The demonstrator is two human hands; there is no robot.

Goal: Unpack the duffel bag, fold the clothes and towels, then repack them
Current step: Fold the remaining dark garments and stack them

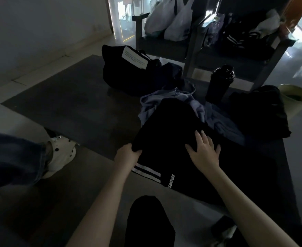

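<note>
Now left hand pinches soft black garment edge; right hand flat, fingers spread.

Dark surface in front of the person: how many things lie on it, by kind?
Black duffel bag: 1
Black bottle: 1
Black clothing: 2, striped black garment and folded black pile
Lighter clothing: 2, lavender piece and blue-grey piece
Total: 6; the heap may hide more.

Black garment, 6 o'clock: white lettering "SPORT", end cut off. Duffel bag, 12 o'clock: white label, print illegible.
</note>
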